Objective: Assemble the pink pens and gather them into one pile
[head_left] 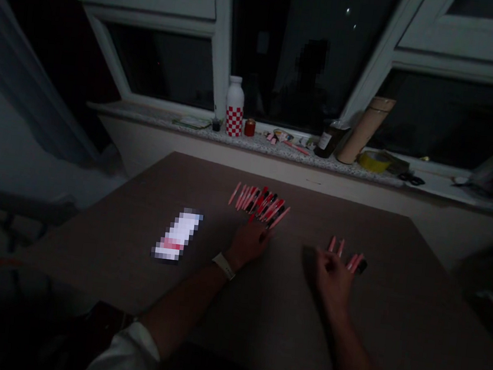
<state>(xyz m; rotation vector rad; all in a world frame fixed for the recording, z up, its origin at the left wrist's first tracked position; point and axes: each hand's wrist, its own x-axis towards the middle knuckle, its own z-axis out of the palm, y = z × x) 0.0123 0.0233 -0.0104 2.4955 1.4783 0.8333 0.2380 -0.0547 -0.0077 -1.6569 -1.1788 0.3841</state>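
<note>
Head view: your left hand (247, 244) touches the pink pens (259, 204), grip unclear; your right hand (331, 278) is released beside more pens (352, 261) on the brown tabletop (298, 357).

On the granite windowsill (147, 116), a white bottle with red checks (235, 108) stands just beside a small red jar (249, 127). Farther along are a dark glass bottle (332, 140), a tilted cardboard tube (365, 130), a roll of yellow tape (374, 161) and black scissors (411, 179). A pixelated bright rectangle (177, 234) lies on the tabletop (87, 256).

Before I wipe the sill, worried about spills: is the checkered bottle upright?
Upright: the white-and-red checkered bottle stands on its base on the stone windowsill.
</note>
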